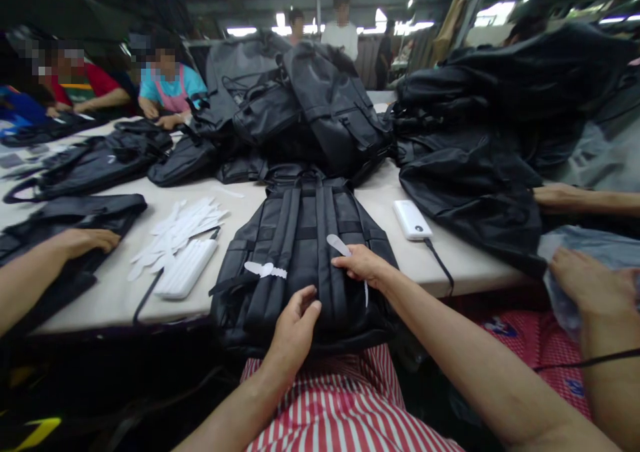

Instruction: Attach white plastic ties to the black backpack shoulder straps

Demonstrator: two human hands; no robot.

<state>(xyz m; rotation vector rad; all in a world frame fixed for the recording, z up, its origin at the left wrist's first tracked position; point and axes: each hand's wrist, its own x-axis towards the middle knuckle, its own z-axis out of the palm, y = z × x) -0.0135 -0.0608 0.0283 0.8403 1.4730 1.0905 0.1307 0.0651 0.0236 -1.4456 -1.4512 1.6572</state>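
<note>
Backpack [300, 265], black, one only, lying with its back panel up at the near edge of the counter [115, 305], two shoulder straps side by side. Left hand [295, 329] on the nearer end of one strap, fingers curled against it, any grip hard to tell. Right hand [361, 267] just beyond, pinching one white plastic strip [339, 244] between thumb and forefinger. Second white plastic strip [265, 270] lying across the backpack's left side. Loose pile of white plastic strips [175, 232] on the counter to the left, too overlapped to count. Two white power banks, each with a black cord: one ribbed [185, 269] beside that pile, one smooth [413, 220] right of the backpack. Heaped black bags [310, 99] beyond, more [90, 165] to the left and right. Red-and-white striped apron [345, 399] below the hands. Three co-worker hands at the counter: one [83, 242] on a black bag [65, 222], one [557, 197] at the right heap [470, 199], one [587, 282] on clear plastic [565, 259].
</note>
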